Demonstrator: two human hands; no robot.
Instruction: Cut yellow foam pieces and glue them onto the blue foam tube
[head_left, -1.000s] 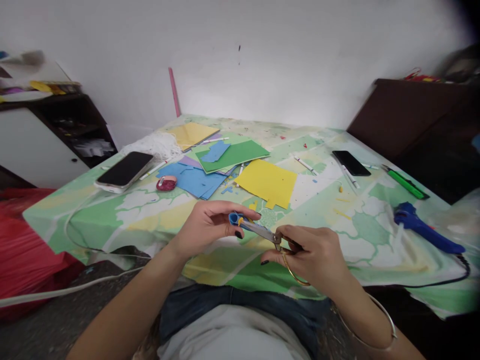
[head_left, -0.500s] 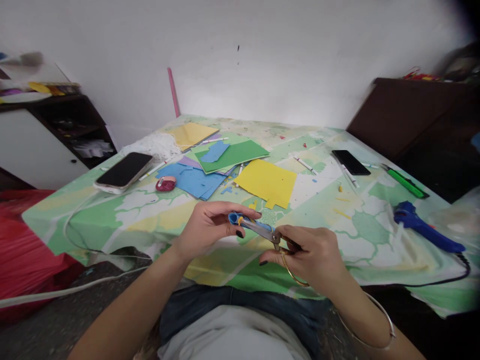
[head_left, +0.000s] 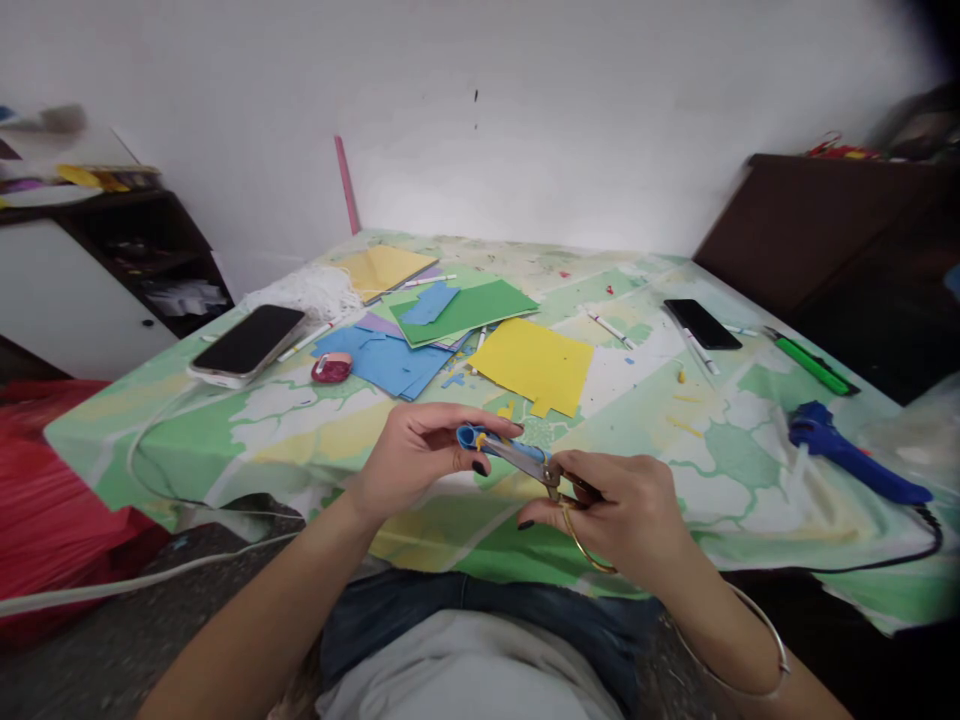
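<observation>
My left hand [head_left: 420, 455] pinches a small rolled blue piece [head_left: 466, 436] between thumb and fingers, above the table's near edge. A bit of yellow shows at the roll's open end. My right hand [head_left: 615, 500] is closed around the handles of a pair of scissors [head_left: 551, 475], one gold-coloured loop hanging below the fingers. The metal blades point left and lie along the blue roll, their tips at the yellow bit. Beyond the hands lie a yellow sheet [head_left: 536, 365], blue sheets [head_left: 397, 365] and a green sheet [head_left: 472, 312].
Two phones [head_left: 251, 340] [head_left: 703, 325], a dark red case [head_left: 331, 367], white yarn [head_left: 307, 292], a green cutter [head_left: 814, 365] and a blue glue gun [head_left: 859, 460] lie on the patterned tablecloth [head_left: 720, 460]. Several markers and scraps are scattered about.
</observation>
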